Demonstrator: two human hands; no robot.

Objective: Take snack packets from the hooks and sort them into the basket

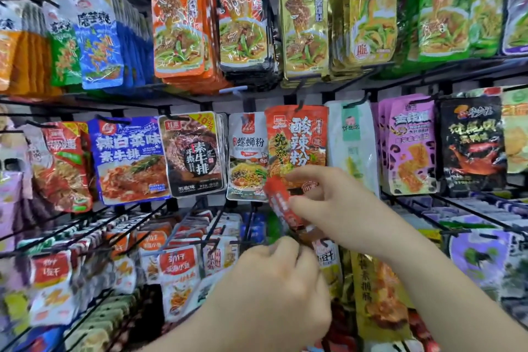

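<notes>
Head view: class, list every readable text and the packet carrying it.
"辣白菜味 素牛排": blue packet.
"手撕 素牛排": black packet.
"黑椒味": same packet, bottom.
"10%": its yellow corner.
"螺蛳粉": white packet.
"酸辣粉": orange packet.
Small red packet in right hand and all other packets: too blurred.

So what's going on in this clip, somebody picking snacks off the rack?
A person stands at a rack of hanging snack packets. The right hand pinches a small red packet in front of the orange packet on the middle row. The left hand is curled just below it; whether it grips anything is unclear. No basket is in view.
</notes>
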